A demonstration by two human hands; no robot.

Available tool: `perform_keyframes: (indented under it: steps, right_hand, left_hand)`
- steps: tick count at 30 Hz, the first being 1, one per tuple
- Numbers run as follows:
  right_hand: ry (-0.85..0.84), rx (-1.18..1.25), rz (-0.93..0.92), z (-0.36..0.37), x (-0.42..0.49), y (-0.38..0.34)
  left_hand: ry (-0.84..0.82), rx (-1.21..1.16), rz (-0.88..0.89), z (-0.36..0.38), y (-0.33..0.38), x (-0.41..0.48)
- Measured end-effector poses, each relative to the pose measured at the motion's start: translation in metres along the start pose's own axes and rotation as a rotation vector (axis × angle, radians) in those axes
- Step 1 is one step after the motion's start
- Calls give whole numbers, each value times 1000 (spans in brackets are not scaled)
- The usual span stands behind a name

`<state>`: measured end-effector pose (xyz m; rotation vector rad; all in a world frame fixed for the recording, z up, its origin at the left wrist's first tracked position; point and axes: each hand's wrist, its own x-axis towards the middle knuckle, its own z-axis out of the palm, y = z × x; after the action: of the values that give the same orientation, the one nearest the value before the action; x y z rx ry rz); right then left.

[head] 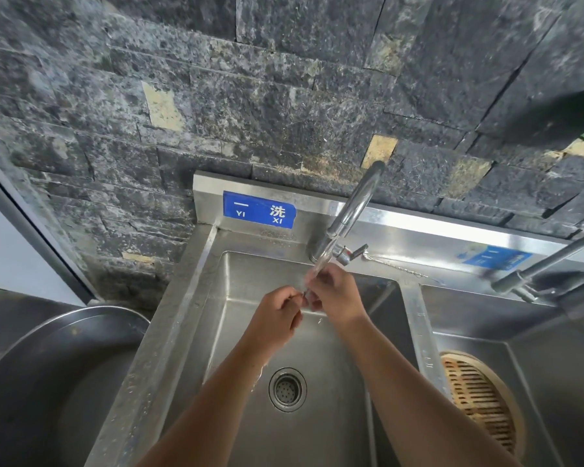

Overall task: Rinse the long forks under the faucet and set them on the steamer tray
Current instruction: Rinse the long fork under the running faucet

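Over the left steel sink basin [236, 332], my left hand [277, 315] and my right hand [334, 296] meet under the faucet [354, 210]. Water runs down from its spout onto my fingers. Both hands pinch a thin metal piece, a long fork [304, 294], between their fingertips; most of it is hidden by my fingers and the water. The round bamboo steamer tray [479, 396] lies in the right basin, with nothing on the part that shows.
A drain strainer [287, 389] sits in the left basin floor below my arms. A second faucet [547, 264] reaches over the right basin. A large round steel basin [48, 372] stands left of the sink. A dark stone wall rises behind.
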<state>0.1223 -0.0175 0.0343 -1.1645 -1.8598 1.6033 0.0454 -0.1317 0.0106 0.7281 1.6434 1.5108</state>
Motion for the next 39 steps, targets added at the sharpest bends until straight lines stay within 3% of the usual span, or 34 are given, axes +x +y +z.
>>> perform_keyframes:
  steps: [4,10,16,25,36,39]
  right_hand:
    - [-29,125,-30,1,-8,3]
    - [-75,39,-76,-2,0,-6]
    - [-99,36,-20,-4,10,-16]
    - [154,160,75,-19,18,-20]
    - [-51,232,105,-35,1,6]
    - [-38,227,131,-52,6,18]
  left_hand:
    - [35,45,10,4,-5,-7]
    - [88,-108,-140,6,-12,-16]
    - [74,-163,-147,6,-12,-22]
    - [33,-157,-136,11,-12,-39]
    - [96,-150,-170,36,-11,-25]
    - [58,-116,-192,59,-16,-17]
